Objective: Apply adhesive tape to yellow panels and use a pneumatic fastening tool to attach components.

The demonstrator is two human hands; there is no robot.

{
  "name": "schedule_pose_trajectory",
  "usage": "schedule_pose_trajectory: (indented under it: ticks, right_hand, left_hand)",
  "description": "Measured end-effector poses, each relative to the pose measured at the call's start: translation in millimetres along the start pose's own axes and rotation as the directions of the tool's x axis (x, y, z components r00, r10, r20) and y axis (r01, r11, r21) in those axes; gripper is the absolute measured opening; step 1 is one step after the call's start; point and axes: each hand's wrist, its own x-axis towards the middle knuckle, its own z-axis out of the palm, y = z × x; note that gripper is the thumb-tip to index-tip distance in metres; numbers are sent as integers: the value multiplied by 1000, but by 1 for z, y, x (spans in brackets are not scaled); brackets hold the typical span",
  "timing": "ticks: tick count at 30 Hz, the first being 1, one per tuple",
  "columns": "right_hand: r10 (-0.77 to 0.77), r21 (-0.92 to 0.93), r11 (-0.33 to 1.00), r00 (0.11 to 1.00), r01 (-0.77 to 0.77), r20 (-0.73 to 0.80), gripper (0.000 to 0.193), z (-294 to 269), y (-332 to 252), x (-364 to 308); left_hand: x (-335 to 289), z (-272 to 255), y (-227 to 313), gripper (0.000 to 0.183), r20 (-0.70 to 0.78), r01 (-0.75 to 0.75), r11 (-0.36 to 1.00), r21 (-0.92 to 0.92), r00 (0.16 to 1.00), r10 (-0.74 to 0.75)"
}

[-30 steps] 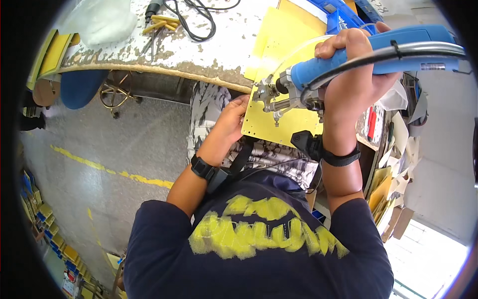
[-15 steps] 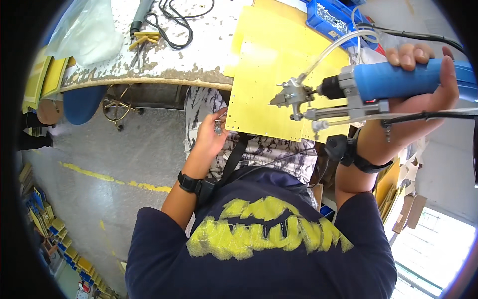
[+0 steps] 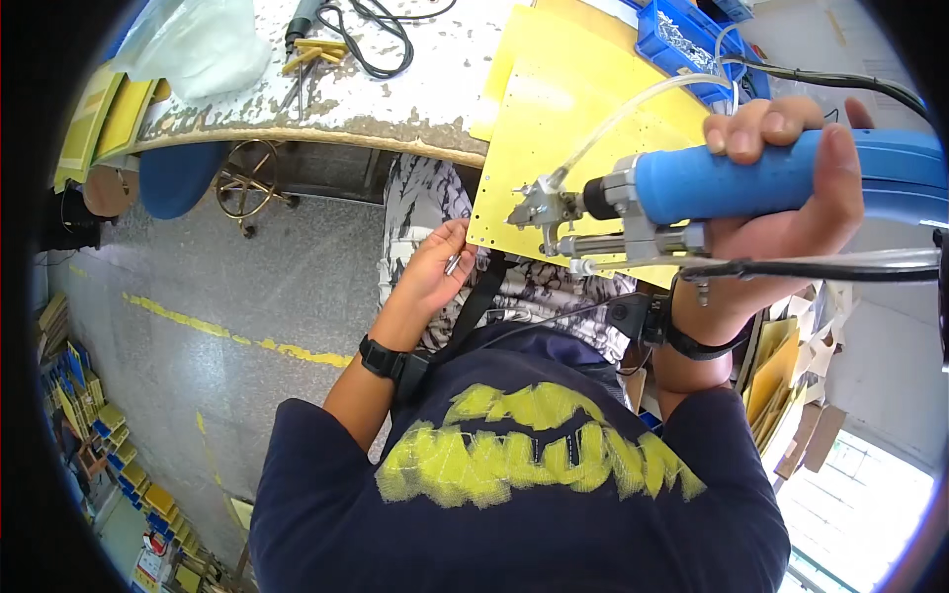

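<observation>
My right hand [image 3: 833, 193] grips a blue electric screwdriver [image 3: 756, 180] held level, its tip toward the left. A metal feed head [image 3: 544, 208] with a clear hose [image 3: 633, 107] forms the front end, above the lower part of a yellow sheet [image 3: 583, 79]. Small holes run along that sheet's edges, and it overhangs the table's front edge above my lap. At its lower left corner my left hand [image 3: 430, 277] is closed around small silvery metal pieces [image 3: 453, 264], fingertips at the sheet's edge. How many pieces lie in the palm is hidden.
Blue bins [image 3: 647, 54] of small metal parts stand at the back right. On the worn table [image 3: 435, 89] lie a grey corded tool [image 3: 304, 18], yellow strips [image 3: 316, 51] and a plastic bag [image 3: 203, 49]. A stool [image 3: 183, 188] stands below; yellow boards [image 3: 776, 371] lean at right.
My right hand has brought the screwdriver left and slightly down, closer over the sheet's lower left part. The left hand's fingers have closed more, up against the sheet's corner. The whole view has shifted slightly.
</observation>
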Motion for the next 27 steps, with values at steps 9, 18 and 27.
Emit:
schedule_pose_trajectory:
  ticks: [9,18,27]
  right_hand:
    - [75,-150,987,994,-63,80,47,25,2,-15]
    - [-4,-196,980,990,32,140,49,33,14,-23]
    - [36,-74,997,994,-29,104,56,43,23,-30]
  left_hand:
    - [-3,9,-1,10,53,68,997,-32,996,-66]
    - [-6,9,0,10,131,59,997,-53,990,-51]
    - [-4,7,-3,10,79,18,1000,8,997,-19]
